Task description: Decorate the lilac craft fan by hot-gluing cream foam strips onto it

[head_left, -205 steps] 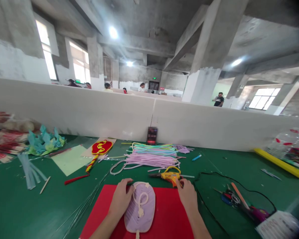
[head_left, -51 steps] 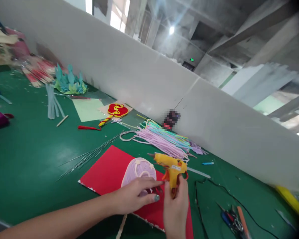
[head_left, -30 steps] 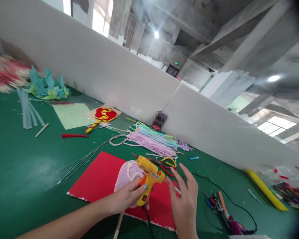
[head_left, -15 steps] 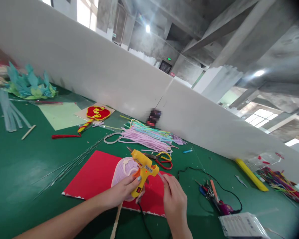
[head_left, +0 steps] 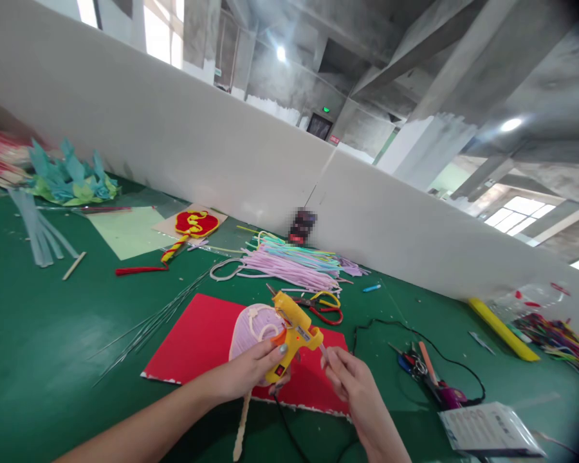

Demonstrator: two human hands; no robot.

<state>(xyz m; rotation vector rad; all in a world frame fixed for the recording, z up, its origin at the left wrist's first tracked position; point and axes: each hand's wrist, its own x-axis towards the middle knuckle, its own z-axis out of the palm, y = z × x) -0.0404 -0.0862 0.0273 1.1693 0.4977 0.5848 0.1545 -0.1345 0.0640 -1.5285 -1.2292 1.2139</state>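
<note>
Gun (head_left: pixel 296 323) ctr frame, clenched in your L hand (head_left: pixel 249 369), nozzle (head_left: pixel 271 289) pointing up-left; your R hand (head_left: pixel 348 374), nearer its rear, pinches the stick (head_left: pixel 323 352) there, lower right, approx in line w/ gun.

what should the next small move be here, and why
Probably the right hand should ease the glue stick straight forward into the yellow glue gun: it appears to pinch the stick, which juts from the gun's rear, while the left hand grips the gun's handle.
</note>
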